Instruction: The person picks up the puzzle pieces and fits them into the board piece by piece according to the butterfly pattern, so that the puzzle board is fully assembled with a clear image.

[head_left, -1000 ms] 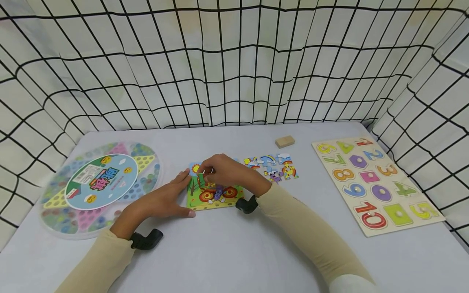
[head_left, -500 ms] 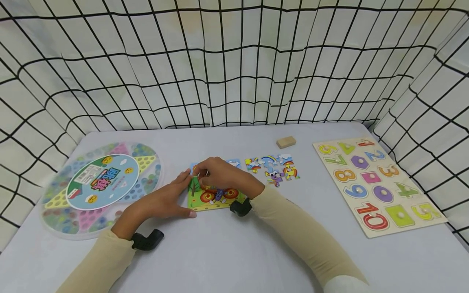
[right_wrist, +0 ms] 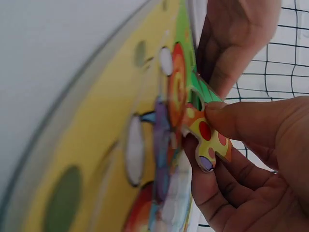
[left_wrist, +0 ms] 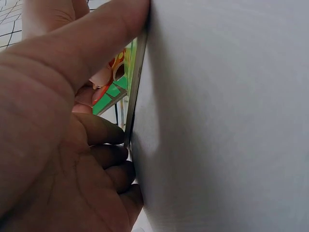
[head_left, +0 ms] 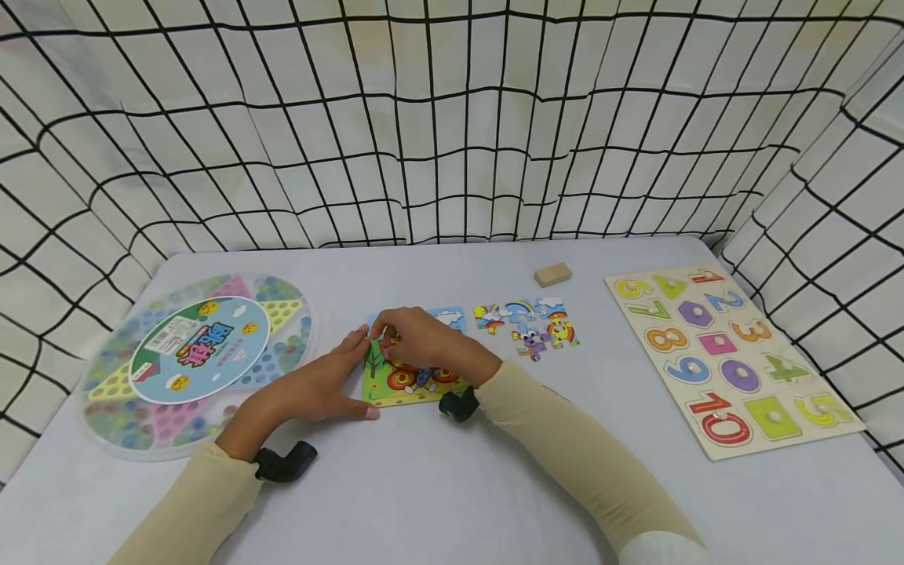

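In the head view, a picture jigsaw board [head_left: 384,394] lies on the table with both hands at it. My left hand [head_left: 318,386] rests along its left side, thumb and fingers spread. In the left wrist view, those fingertips touch the board's edge. My right hand [head_left: 421,337] is over the board's upper left part. Close up in the right wrist view, thumb and fingers pinch a yellow-orange jigsaw piece [right_wrist: 212,137] with red spots, tilted against the board. A green part [right_wrist: 207,90] shows behind it; whether the two are joined, I cannot tell.
Several jigsaw pieces [head_left: 531,339] lie right of the board. Behind them is a small wooden block [head_left: 552,274]. A number-and-shape board [head_left: 720,365] lies far right, and a round marble game [head_left: 165,428] far left. Black netting [head_left: 452,149] hangs behind the table.
My right hand has shifted a little to the left over the board. The green part at its fingertips, raised at first, now sits lower near the board's left side. My left hand stays put.
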### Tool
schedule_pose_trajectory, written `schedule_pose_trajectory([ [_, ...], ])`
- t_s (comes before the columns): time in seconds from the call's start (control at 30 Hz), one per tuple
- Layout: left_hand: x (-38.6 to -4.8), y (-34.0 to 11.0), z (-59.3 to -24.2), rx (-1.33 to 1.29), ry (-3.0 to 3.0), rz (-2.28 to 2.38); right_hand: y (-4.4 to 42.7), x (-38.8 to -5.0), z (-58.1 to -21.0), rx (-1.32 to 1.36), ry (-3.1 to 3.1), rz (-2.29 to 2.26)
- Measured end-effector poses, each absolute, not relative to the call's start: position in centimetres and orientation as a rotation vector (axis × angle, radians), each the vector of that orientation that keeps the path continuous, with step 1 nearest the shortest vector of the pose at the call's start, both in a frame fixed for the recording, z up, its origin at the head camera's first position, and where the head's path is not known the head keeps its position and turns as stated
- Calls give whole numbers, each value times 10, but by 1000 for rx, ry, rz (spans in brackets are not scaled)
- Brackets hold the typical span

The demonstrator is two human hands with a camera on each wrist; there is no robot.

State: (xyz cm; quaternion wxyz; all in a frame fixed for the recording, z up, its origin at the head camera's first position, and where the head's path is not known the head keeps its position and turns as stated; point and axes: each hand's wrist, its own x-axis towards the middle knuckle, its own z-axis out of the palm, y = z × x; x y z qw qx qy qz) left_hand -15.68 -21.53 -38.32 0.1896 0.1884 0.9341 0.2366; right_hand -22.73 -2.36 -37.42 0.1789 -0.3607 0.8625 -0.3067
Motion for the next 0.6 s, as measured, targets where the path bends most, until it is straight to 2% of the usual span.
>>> schedule_pose_trajectory([
  [0.6,-156,-215,-384,513,2626,644,-31,-230,-377,-927,2508,-642],
])
